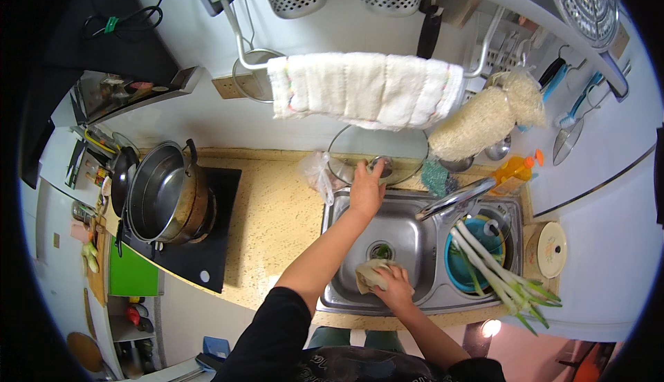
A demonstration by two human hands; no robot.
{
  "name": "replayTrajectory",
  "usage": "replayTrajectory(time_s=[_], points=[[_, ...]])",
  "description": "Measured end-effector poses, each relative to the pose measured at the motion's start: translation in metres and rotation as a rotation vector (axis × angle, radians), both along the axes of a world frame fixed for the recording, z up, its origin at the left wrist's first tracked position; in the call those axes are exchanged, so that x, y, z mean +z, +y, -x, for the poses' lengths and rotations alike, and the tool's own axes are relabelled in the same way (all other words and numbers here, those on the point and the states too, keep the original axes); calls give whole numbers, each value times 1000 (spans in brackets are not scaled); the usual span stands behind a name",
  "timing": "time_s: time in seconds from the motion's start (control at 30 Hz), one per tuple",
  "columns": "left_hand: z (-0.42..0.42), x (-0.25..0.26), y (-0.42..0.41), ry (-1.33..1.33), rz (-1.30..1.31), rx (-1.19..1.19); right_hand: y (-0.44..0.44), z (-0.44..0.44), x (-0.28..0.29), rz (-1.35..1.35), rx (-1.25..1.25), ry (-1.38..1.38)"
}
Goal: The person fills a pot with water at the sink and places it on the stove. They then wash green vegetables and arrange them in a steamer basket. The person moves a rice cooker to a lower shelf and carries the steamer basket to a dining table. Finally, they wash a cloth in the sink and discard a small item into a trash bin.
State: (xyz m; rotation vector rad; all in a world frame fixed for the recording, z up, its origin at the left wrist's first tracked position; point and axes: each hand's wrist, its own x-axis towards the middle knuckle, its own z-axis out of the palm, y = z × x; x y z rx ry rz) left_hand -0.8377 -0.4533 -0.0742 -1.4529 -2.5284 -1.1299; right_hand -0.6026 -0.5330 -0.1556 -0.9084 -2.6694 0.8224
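Observation:
My left hand [368, 187] reaches over the back rim of the sink, its fingers closed about the round knob [385, 167] of a glass pot lid [353, 146]. The lid stands upright against the wall, its upper edge behind a white towel. My right hand [395, 287] is low over the front of the left basin and grips a bunched beige cloth [369, 274]. Below both hands lies the stainless steel sink [417, 250], with green scraps [383, 251] at its drain. The right fingertips are partly hidden by the cloth.
The faucet [456, 198] crosses the divider. Leeks [490, 262] lie across a blue basin [451, 273] at right. A tied plastic bag [316, 172] sits left of the lid. The towel [363, 89] and loofah [472, 122] hang above. A large pot [161, 195] stands on the cooktop [220, 226].

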Motion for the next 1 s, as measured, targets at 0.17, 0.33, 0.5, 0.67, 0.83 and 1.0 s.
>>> replayTrajectory(time_s=[0.17,0.33,0.5,0.67,0.83,1.0], points=[[4,-31,36,211,76,-6,36,-62,-10,-30,-124,30],[4,-37,45,284,70,-13,57,-85,-14,-9,-130,75],[2,-18,28,438,152,21,71,-82,-18,8,-77,125],[6,11,-34,394,190,61,68,-66,-20,88,-65,109],[2,84,-122,99,27,152,62,-62,-32,96,-28,81],[28,159,-233,4,30,262,47,-58,-38,84,17,28]])
